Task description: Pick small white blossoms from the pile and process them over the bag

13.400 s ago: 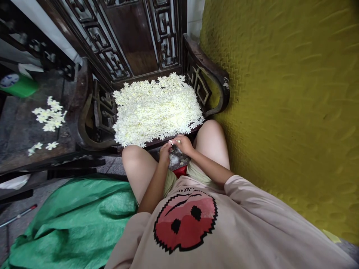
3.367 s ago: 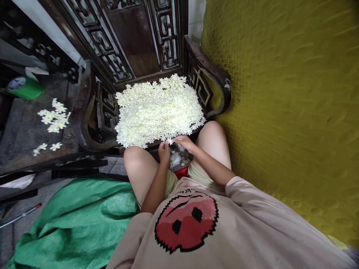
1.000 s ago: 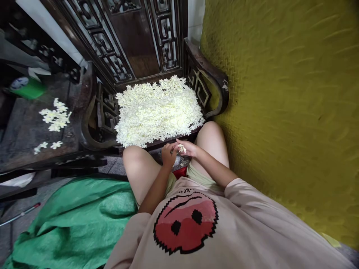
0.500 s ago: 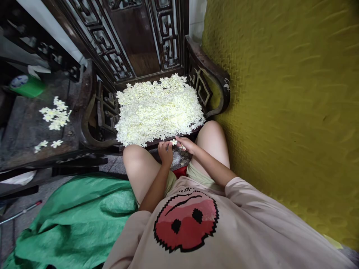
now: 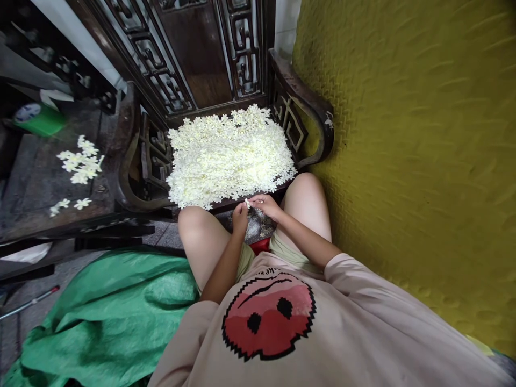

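Observation:
Over the gap between my knees, my left hand [image 5: 240, 216] is closed, with a small white flower [image 5: 247, 203] at its fingertips. My right hand [image 5: 266, 206] meets it from the other side, its fingers pinched against the same flower. A small pale bit shows among the right fingers, too small to name. Just beyond both hands, a thick layer of loose white flowers [image 5: 229, 156] covers the seat of a dark carved wooden chair [image 5: 131, 145]. The inner sides of the fingers are partly hidden.
At left, a dark wooden surface [image 5: 32, 177] holds a few white flowers [image 5: 83, 161] and a green roll [image 5: 40, 119]. Green sheeting [image 5: 116, 306] lies low on the left, near a thin rod [image 5: 30, 302]. A yellow textured sheet [image 5: 411, 161] rises close on the right.
My right hand has shifted slightly left and its fingers have closed in. The flower between my hands has turned and moved a little left; flowers seen under the right hand no longer show.

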The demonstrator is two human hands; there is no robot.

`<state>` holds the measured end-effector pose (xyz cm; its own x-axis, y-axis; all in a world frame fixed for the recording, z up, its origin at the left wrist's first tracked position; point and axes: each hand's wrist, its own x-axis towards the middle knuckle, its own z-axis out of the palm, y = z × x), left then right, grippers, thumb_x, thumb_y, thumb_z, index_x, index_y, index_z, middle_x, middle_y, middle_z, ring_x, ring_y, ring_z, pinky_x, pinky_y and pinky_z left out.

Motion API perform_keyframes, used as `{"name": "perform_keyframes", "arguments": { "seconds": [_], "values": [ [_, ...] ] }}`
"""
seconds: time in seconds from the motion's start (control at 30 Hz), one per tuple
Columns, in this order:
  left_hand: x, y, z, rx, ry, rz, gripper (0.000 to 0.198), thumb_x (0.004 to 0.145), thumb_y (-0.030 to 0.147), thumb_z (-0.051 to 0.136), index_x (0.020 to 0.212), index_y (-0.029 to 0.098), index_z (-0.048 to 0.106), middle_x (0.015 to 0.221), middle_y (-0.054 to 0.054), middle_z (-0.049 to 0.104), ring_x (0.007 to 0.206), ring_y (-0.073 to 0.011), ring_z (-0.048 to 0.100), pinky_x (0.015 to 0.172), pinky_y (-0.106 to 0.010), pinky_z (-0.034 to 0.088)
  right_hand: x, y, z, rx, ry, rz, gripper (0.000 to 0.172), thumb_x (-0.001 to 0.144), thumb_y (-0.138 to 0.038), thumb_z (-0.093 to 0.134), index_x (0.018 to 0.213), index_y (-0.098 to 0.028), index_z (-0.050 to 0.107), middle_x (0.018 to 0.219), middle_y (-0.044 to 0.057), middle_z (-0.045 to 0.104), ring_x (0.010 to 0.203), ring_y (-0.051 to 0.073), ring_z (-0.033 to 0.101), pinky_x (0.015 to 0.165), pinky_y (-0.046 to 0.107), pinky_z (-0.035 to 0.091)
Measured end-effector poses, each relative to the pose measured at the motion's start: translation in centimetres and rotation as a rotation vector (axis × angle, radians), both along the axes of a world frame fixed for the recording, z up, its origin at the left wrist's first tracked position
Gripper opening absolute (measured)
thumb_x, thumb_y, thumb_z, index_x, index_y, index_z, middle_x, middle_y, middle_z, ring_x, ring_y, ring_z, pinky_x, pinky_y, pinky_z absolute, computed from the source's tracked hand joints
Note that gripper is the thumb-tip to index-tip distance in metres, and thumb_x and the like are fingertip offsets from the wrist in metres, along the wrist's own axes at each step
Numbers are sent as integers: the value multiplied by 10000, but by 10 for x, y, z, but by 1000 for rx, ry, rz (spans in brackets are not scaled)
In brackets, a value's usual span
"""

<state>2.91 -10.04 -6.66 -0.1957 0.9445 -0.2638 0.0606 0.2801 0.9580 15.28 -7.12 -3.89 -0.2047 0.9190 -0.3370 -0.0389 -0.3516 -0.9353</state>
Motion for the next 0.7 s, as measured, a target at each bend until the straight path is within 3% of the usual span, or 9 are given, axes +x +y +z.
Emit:
{"name": "perform_keyframes", "arguments": {
  "seconds": [0.13,0.37,0.5,0.7],
  "values": [
    [3,1,0,-64,-126,77,173,791,282,506,891,171,592,739,-5,595,627,-107,506,606,-229,393,-4,1,-6,98,-57,-53,271,561,-393,747,605,-143,652,511,-40,494,502,66,364,506,204,282],
    [4,4,-1,-232,-349,106,226,749,258,542,932,155,627,797,-29,655,653,-101,585,596,-214,392,-5,0,-10,257,-237,-44,211,666,-365,680,618,-164,643,580,-13,517,557,101,401,565,227,319],
    [4,4,-3,-282,-407,109,267,791,376,534,913,155,620,814,-51,664,690,-120,609,607,-226,419,-5,0,-10,350,-323,-34,141,720,-301,642,655,-177,654,631,1,531,623,125,445,620,234,349],
    [3,5,-3,-306,-460,70,528,812,656,407,893,173,604,823,-83,657,725,-150,616,654,-276,456,-6,1,-8,320,-291,-43,119,705,-270,653,648,-167,666,639,1,553,618,116,461,623,228,356]
  ]
}}
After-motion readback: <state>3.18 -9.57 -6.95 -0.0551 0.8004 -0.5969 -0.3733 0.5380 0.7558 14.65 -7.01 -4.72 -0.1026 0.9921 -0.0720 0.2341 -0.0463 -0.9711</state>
